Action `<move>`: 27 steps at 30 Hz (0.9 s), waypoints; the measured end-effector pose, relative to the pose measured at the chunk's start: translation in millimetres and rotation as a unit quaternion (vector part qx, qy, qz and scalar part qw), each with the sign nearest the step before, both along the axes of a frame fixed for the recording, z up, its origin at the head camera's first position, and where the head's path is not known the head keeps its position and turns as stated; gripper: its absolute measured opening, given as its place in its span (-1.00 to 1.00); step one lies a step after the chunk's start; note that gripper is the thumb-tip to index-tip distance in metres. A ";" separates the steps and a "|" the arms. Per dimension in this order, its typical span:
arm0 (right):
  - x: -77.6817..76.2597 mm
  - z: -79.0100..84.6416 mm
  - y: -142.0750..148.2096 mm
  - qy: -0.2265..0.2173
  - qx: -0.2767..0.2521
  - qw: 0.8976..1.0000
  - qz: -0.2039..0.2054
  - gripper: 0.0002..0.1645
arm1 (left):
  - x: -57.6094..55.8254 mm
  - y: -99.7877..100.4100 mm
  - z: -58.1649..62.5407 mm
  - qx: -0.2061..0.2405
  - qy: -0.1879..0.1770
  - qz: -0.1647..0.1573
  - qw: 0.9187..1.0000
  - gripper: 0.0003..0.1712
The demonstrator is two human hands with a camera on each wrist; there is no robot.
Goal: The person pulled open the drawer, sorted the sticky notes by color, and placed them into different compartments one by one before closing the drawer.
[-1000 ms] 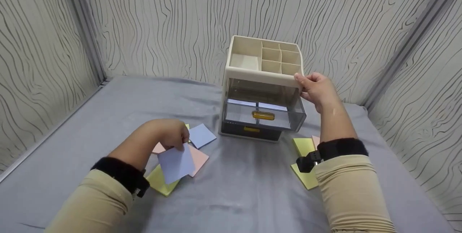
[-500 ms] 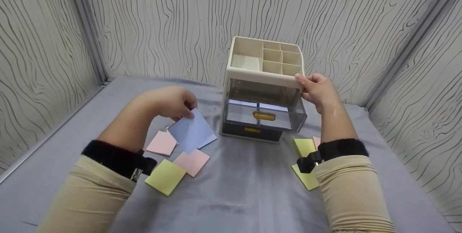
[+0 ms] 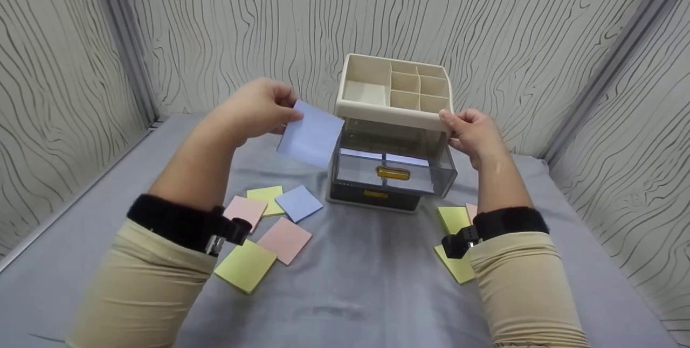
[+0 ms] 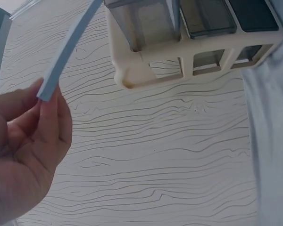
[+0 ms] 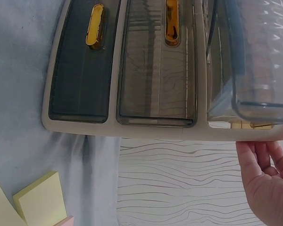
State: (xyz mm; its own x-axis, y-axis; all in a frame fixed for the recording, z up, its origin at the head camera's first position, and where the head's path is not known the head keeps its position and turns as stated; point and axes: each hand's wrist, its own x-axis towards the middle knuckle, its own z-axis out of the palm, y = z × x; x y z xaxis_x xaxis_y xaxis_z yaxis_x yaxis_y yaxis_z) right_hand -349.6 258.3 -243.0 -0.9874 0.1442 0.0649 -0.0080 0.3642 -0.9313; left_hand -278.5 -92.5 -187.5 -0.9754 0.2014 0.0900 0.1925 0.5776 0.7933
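"Blue pad (image 3: 311, 135) has risen to the cabinet's (image 3: 388, 115) left, pinched by the left hand (image 3: 264, 108)."

"Right hand (image 3: 475, 135)?"

"Gripping its rim. Carrying, I'd judge; next calls for aiming at the open drawer (image 3: 358, 175)."

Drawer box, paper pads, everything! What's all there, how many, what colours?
drawer box: one, cream, middle
drawers: three, smoky, in box, top open
held pad: one, blue, in left hand
loose pad: one, blue, left
yellow pads: four, yellow, two each side
pink pads: three showing, pink, two left, one right
cloth: one, grey, underneath
walls: three, patterned white, around
posts: two, grey, back corners
wristbands with cameras: two, black, wrists
sleeves: two, tan, forearms
left hand: one, pinching held pad
right hand: one, gripping box's right side
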 end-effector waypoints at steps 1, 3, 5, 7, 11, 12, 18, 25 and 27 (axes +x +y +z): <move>0.1 0.0 0.1 0.001 -0.001 1.000 0.000 -0.41 | -1.4 2.5 1.1 0.014 0.007 0.010 1.000 -0.86; 0.1 -0.2 0.7 0.002 -0.002 1.000 -0.001 -0.41 | -4.4 9.2 1.9 0.042 0.019 0.031 0.998 -0.84; 0.1 -0.3 1.1 0.004 -0.005 1.000 -0.002 -0.41 | -7.7 17.3 1.1 0.063 0.033 0.047 0.996 -0.83; -0.3 -0.7 1.6 0.004 -0.004 1.000 -0.004 -0.40 | -11.1 26.6 -1.1 0.077 0.046 0.058 0.994 -0.82; -1.1 -1.2 1.5 0.005 -0.001 1.000 -0.010 -0.38 | -18.2 45.1 -7.1 0.083 0.067 0.066 0.992 -0.84; -1.4 -1.4 1.4 0.005 0.001 1.000 -0.011 -0.38 | -20.4 49.3 -8.8 0.081 0.072 0.066 0.992 -0.84; -2.0 -1.8 0.2 0.005 0.006 1.000 -0.015 -0.39 | -30.7 70.3 -18.6 0.049 0.095 0.063 0.992 -0.87; -1.6 -1.0 -0.4 0.001 -0.003 1.000 -0.014 -0.40 | -39.1 85.7 -30.3 -0.021 0.105 0.061 0.992 -0.91; -1.8 -0.6 -1.0 0.000 -0.006 1.000 -0.015 -0.41 | -40.8 87.2 -32.5 -0.038 0.108 0.059 0.992 -0.89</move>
State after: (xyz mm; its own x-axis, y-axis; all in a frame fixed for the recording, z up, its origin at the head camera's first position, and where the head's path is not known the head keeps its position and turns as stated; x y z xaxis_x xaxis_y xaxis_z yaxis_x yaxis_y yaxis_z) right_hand -351.4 257.3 -243.6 -0.9827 0.1737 0.0639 0.0016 0.3530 -0.9356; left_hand -319.2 -5.2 -220.0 -0.9524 0.1013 0.2875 0.2801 0.6627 0.6945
